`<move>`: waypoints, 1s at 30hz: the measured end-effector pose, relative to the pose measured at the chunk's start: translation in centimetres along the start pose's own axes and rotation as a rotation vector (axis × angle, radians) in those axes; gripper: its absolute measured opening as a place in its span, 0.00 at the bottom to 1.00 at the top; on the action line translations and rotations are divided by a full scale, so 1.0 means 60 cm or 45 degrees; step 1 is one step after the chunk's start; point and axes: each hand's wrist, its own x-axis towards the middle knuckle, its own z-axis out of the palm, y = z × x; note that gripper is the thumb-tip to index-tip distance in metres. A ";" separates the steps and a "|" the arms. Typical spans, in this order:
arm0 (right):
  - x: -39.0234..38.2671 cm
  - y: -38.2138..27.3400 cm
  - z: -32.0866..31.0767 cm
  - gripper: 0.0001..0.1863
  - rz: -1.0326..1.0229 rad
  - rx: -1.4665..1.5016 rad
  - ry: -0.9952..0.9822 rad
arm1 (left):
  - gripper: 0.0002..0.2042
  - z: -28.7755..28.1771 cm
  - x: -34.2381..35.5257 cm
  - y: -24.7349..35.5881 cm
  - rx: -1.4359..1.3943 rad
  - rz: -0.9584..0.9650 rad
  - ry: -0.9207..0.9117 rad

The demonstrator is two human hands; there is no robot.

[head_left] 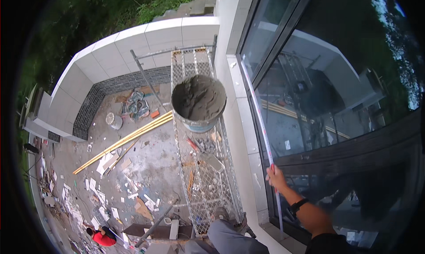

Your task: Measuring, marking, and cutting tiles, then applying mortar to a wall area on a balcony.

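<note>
My right hand comes in from the lower right, with a black band on the wrist. Its fingers are closed around a long, thin white strip with red marks, which looks like a measuring rod or tape. The strip runs along the dark window frame, above and below my grip. My left hand is out of the picture. To the left of the strip, a bucket of wet grey mortar stands on a mesh scaffold platform. Behind my knee, a red-handled tool and a trowel-like flat plate lie on the platform.
My grey-trousered leg is on the platform's near end. Below are yellow poles, a white bucket and scattered tile scraps. A person in red is at lower left. A low tiled wall encloses the area.
</note>
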 end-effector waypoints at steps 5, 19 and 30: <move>-0.200 -0.196 -0.179 0.14 0.050 -0.023 0.043 | 0.19 -0.082 -0.328 0.366 0.145 0.882 0.177; -0.551 -0.997 -0.462 0.17 -0.106 -0.024 -0.349 | 0.17 -0.272 -1.205 0.899 -0.432 1.424 -0.754; -0.491 -1.109 -0.369 0.15 0.032 0.105 -0.499 | 0.07 -0.271 -1.256 1.055 -0.485 1.461 -0.833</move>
